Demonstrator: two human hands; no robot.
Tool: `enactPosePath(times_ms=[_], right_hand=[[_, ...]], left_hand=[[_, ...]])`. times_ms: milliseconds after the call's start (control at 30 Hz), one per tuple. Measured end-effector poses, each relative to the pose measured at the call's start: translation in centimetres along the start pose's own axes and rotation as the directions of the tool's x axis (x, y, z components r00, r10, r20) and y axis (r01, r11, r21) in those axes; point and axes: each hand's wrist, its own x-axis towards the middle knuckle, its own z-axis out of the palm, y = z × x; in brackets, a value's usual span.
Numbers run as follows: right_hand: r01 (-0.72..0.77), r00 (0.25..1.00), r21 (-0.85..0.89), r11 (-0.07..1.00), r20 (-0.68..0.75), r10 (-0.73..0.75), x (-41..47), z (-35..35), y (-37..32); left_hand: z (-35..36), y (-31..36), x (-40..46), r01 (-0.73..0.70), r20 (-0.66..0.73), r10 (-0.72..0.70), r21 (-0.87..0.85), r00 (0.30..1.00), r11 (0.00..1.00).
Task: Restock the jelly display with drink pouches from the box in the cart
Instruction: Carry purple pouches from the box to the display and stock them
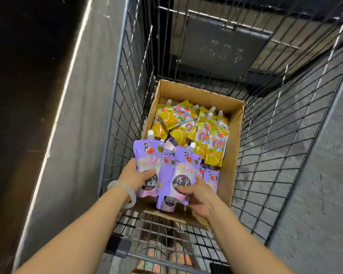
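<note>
1. My left hand (134,177) is down in the box (233,139), at its near-left corner, fingers clamped on a purple pouch (147,165) with the thumb across its front.
2. My right hand (199,196) is at the near-right of the box, fingers pinching a second purple pouch (181,169) that overlaps the first.
3. Orange pouches (198,131) fill the far half of the box, untouched.
4. The box sits in the cart (285,155); the jelly display is out of view, so I judge restocking far from done.
</note>
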Motion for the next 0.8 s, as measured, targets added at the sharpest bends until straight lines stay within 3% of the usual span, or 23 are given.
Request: enactPosePath(times_ms=[133, 333, 633, 800], right_hand=[[0.232, 0.961, -0.099, 0.968, 0.178, -0.212, -4.3, 1.2, -3.0], [0.409, 0.898, -0.253, 0.877, 0.282, -0.338, -8.9, 1.2, -5.3], [0.493, 0.792, -0.272, 0.826, 0.533, -0.298, -16.0, -2.4, -3.7], [0.585, 0.706, -0.351, 0.731, 0.663, -0.247, -21.1, -3.4, -0.6]], left_hand=[[-0.2, 2.4, -3.1, -0.071, 0.018, 0.073, -0.078, 0.997, 0.994], [0.3, 4.1, -9.1, -0.193, 0.007, 0.199, -0.208, 0.98, 0.959], [3.0, -0.3, -20.7, -0.388, -0.189, 0.345, -0.294, 0.919, 0.874], [5.0, -5.2, -28.0, -0.447, -0.385, 0.291, -0.418, 0.876, 0.791]])
